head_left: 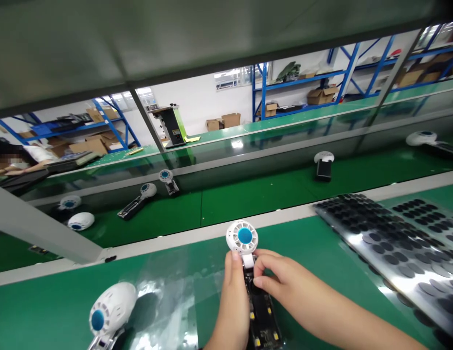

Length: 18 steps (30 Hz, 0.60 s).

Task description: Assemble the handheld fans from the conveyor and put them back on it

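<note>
A white handheld fan (242,237) with a blue centre lies in front of me, its handle uncovered so that a black circuit board (262,316) shows. My left hand (234,296) is closed around the left side of its neck and handle. On the other side, my right hand (284,278) has thumb and forefinger pinched at the upper part of the board. A dark round sticker (256,288) shows under these fingertips, partly hidden by them. To the right lie clear sheets of black round stickers (390,257).
Another white fan (115,306) lies at the front left beside clear plastic film (164,311). Beyond the bench edge, a green conveyor belt (229,199) carries several fans. A metal post (47,228) stands left; a shelf (175,39) hangs overhead. A person (22,158) sits far left.
</note>
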Available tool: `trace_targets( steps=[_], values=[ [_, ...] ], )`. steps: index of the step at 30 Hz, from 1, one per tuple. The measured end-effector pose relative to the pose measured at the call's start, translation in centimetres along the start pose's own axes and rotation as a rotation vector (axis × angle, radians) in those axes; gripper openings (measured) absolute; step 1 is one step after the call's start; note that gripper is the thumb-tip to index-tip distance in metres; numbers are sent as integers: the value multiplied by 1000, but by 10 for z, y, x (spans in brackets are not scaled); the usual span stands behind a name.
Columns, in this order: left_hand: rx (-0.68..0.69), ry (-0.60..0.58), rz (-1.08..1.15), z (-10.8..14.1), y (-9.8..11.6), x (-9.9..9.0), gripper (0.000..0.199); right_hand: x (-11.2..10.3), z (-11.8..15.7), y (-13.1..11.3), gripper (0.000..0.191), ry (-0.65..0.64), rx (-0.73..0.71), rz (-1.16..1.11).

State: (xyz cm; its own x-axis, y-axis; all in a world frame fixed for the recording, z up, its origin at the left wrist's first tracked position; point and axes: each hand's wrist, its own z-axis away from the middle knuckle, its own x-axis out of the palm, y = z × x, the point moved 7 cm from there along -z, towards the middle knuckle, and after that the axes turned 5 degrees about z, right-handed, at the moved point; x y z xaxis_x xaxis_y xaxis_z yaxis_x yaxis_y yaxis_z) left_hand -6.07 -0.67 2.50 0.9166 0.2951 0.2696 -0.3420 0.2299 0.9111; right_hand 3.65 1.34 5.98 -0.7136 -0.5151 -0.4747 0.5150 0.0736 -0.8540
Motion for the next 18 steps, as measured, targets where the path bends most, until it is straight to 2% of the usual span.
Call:
trace_targets(
  steps=[9, 15, 18],
  values=[
    [-76, 68, 12, -2, -13, -2, 46, 4, 2, -4, 16, 30, -48, 28],
    [-115, 145, 52, -1, -11, -5, 35, 2, 2, -10, 17, 25, -40, 49],
    [-118, 133, 91, -1, -11, -5, 36, 2, 2, -11, 18, 21, -45, 55]
  ],
)
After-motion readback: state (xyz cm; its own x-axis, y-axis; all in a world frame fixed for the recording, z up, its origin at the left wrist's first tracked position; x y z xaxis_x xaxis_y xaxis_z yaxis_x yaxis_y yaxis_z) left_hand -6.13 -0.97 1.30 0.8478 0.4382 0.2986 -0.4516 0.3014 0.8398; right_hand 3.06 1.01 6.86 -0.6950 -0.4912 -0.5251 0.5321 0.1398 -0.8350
